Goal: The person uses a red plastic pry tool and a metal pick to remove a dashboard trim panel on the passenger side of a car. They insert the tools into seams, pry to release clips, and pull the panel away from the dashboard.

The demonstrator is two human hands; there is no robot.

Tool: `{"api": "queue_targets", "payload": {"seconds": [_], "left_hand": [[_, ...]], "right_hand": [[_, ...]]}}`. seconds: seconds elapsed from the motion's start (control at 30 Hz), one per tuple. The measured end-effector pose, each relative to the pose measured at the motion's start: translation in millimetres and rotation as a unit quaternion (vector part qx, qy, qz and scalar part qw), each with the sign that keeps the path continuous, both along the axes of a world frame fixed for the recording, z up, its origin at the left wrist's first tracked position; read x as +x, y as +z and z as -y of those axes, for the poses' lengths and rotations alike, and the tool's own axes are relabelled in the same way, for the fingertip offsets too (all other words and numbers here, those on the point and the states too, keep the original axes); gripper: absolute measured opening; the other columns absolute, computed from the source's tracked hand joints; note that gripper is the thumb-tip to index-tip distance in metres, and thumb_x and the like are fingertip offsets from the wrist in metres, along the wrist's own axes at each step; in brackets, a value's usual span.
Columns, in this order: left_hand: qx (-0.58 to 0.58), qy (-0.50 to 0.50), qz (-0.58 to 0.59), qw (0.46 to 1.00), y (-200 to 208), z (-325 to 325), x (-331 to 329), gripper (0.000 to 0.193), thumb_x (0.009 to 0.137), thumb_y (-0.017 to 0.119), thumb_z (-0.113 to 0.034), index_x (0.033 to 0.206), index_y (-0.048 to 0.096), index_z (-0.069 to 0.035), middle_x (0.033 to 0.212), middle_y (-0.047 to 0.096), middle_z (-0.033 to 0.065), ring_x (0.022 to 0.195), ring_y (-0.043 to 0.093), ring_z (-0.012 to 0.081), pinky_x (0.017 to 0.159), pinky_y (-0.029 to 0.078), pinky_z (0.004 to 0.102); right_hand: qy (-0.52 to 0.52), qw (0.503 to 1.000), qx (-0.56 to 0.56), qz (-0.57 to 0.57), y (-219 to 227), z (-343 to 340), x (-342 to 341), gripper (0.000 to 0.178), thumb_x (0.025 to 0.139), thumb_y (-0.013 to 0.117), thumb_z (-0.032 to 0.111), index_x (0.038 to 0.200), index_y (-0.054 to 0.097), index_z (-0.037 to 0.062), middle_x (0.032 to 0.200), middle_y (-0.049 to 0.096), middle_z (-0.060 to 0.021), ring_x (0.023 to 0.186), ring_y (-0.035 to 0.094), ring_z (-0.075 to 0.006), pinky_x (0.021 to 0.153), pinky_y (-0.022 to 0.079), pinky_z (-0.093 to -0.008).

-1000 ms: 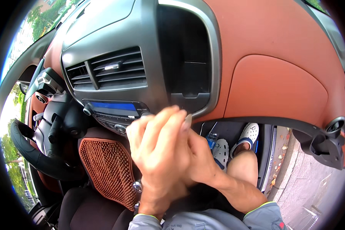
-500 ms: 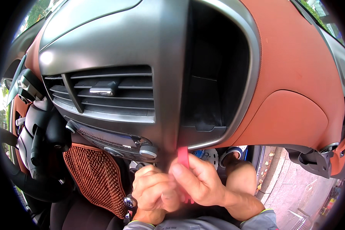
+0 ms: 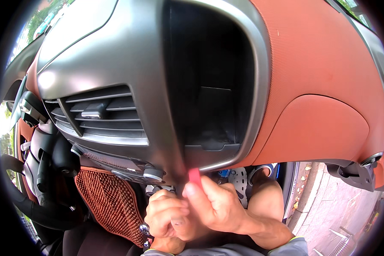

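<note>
My right hand (image 3: 215, 209) is closed around a red flat plastic trim tool (image 3: 195, 176), the thumb pressed along it. The upper end of the tool sticks up past my fingers at the lower edge of the grey dashboard panel (image 3: 158, 98); whether it touches cannot be made out. Most of its length is hidden by my hand. Just left of it, my left hand (image 3: 166, 215) is closed with curled fingers, close against the right. Anything inside the left fist is hidden. Above both hands is the dark open compartment (image 3: 213, 85) with a silver rim.
An air vent (image 3: 104, 113) and a control knob (image 3: 153, 174) lie left of the compartment. Farther left are the steering wheel (image 3: 51, 215) and a brown beaded seat cover (image 3: 109, 205). The orange-brown dashboard (image 3: 311, 64) spreads right, beside an open door and pavement (image 3: 333, 205).
The view has shifted, so the vent and compartment sit farther left. Both hands stay together below the panel, and less of the red tool shows now.
</note>
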State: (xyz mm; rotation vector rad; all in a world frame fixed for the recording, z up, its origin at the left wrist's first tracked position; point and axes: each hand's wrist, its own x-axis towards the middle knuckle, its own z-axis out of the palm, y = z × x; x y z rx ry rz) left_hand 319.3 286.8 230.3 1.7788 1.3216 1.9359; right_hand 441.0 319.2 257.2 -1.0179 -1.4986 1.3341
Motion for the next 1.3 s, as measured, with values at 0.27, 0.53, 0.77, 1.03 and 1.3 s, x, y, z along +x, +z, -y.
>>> {"api": "queue_targets", "payload": {"seconds": [0.27, 0.53, 0.77, 1.03, 1.3], "left_hand": [[-0.023, 0.025, 0.049, 0.998, -6, -2, -1, 0.033, 0.106, 0.055, -0.023, 0.080, 0.050, -0.002, 0.080, 0.053, 0.0097, 0.057, 0.040, 0.0095, 0.055, 0.033, 0.0220], [0.010, 0.040, 0.015, 0.999, -10, -3, -8, 0.013, 0.094, 0.062, -0.007, 0.086, 0.063, 0.003, 0.072, 0.066, 0.0133, 0.056, 0.057, 0.0191, 0.052, 0.044, 0.0300], [0.002, 0.078, -0.013, 0.997, -4, -2, -2, 0.026, 0.099, 0.059, -0.012, 0.077, 0.059, 0.000, 0.073, 0.063, 0.0093, 0.062, 0.054, 0.0149, 0.058, 0.043, 0.0275], [0.022, 0.093, -0.001, 0.995, -3, -5, -3, 0.023, 0.097, 0.060, -0.009, 0.076, 0.060, -0.001, 0.068, 0.064, 0.0076, 0.062, 0.054, 0.0154, 0.058, 0.044, 0.0286], [0.031, 0.087, 0.025, 0.995, -2, -6, -4, 0.025, 0.098, 0.059, -0.011, 0.075, 0.056, -0.002, 0.068, 0.061, 0.0076, 0.060, 0.052, 0.0138, 0.054, 0.040, 0.0260]], "right_hand": [[-0.031, 0.984, 0.156, 0.077, -21, -5, -3, 0.022, 0.100, 0.066, 0.014, 0.087, 0.055, 0.0006, 0.053, 0.055, -0.0132, 0.044, 0.060, -0.0305, 0.040, 0.044, -0.0399], [-0.036, 0.981, 0.168, 0.089, -22, -3, -6, 0.021, 0.101, 0.066, 0.016, 0.090, 0.057, -0.0003, 0.056, 0.058, -0.0152, 0.047, 0.062, -0.0336, 0.042, 0.046, -0.0416], [-0.029, 0.983, 0.161, 0.089, -23, -4, -6, 0.019, 0.103, 0.063, 0.017, 0.094, 0.059, 0.0010, 0.060, 0.061, -0.0186, 0.053, 0.064, -0.0385, 0.045, 0.047, -0.0435], [0.036, 0.987, -0.146, -0.065, 12, 4, -5, 0.032, 0.110, 0.051, 0.028, 0.102, 0.060, -0.0006, 0.061, 0.062, -0.0071, 0.055, 0.063, -0.0159, 0.052, 0.048, -0.0324], [-0.004, 0.987, 0.140, 0.082, -18, -4, -4, 0.023, 0.107, 0.056, 0.020, 0.099, 0.057, -0.0019, 0.066, 0.064, -0.0197, 0.060, 0.067, -0.0382, 0.051, 0.050, -0.0431]]}}
